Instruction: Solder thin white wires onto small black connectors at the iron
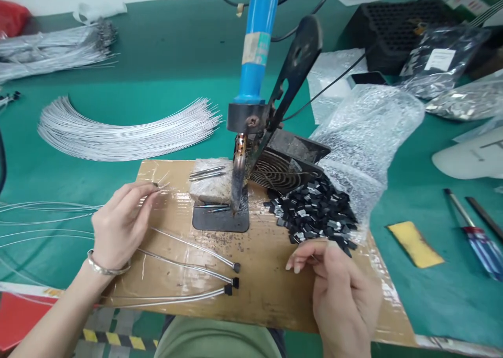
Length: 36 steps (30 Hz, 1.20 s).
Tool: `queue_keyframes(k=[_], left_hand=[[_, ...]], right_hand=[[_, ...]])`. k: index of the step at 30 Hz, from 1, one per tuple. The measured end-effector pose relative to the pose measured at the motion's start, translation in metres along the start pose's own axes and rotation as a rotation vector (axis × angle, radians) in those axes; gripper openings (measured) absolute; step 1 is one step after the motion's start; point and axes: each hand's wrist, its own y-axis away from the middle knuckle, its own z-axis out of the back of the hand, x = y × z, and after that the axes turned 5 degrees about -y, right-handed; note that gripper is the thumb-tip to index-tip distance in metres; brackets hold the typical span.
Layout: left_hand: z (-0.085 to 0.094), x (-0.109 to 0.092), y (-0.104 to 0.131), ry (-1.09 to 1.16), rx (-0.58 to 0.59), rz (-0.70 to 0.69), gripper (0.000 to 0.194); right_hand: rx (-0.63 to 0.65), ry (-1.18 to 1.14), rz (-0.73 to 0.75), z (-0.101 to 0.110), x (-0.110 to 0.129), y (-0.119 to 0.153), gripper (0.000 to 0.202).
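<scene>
My left hand (pixel 123 221), with a bracelet at the wrist, pinches white wires whose thin ends stick out past the fingertips by a small dark piece. To the right, my right hand (pixel 341 290) is below a pile of small black connectors (pixel 314 211); its fingers are curled, and whatever may be between them is hidden. Between the hands, wires with black connectors (pixel 231 284) on their ends lie on the cardboard (pixel 275 295). A blue soldering iron (pixel 255 49) points down in a stand, its tip (pixel 237 190) over a black pad (pixel 200 221) beside a whitish block (pixel 208 190).
A fanned bundle of white wires (pixel 129 138) lies at the back left. Bubble wrap (pixel 365 132) and a black fan (pixel 279 169) are behind the connector pile. At right are a yellow sponge (pixel 415 244), a screwdriver (pixel 479 242) and a black crate (pixel 404 28).
</scene>
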Motion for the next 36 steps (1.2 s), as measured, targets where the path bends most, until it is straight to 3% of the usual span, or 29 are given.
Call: queue_keyframes(k=[6, 9, 12, 16, 20, 22, 25, 27, 33, 36], left_hand=[[0.027, -0.034, 0.013, 0.072, -0.033, -0.008, 0.034], [0.034, -0.048, 0.009, 0.139, 0.020, -0.097, 0.029], [0.038, -0.054, 0.001, 0.278, 0.220, -0.111, 0.015], [0.039, -0.053, -0.003, 0.525, 0.549, 0.045, 0.011], [0.039, -0.061, -0.001, 0.653, 0.704, 0.229, 0.021], [0.040, -0.070, -0.001, 0.672, 0.723, 0.331, 0.027], [0.040, -0.080, -0.002, 0.681, 0.741, 0.421, 0.029], [0.039, -0.081, -0.004, 0.687, 0.746, 0.429, 0.029], [0.037, -0.076, -0.007, 0.716, 0.755, 0.277, 0.019], [0.038, -0.081, -0.007, 0.719, 0.736, 0.345, 0.022]], right_hand=[[0.035, 0.001, 0.040, -0.002, 0.001, -0.002, 0.043], [0.045, -0.001, 0.057, -0.002, 0.003, -0.001, 0.043], [0.054, -0.010, 0.042, -0.004, 0.005, 0.002, 0.044], [0.101, 0.000, -0.016, -0.011, 0.008, 0.008, 0.043], [0.283, -0.009, -0.050, -0.027, 0.015, 0.013, 0.021], [0.407, -0.073, -0.108, -0.037, 0.019, 0.015, 0.006], [0.506, -0.159, -0.196, -0.049, 0.023, 0.015, 0.012], [0.511, -0.200, -0.231, -0.055, 0.024, 0.015, 0.010], [0.504, -0.226, -0.269, -0.062, 0.023, 0.016, 0.008], [0.514, -0.238, -0.289, -0.064, 0.024, 0.016, 0.008]])
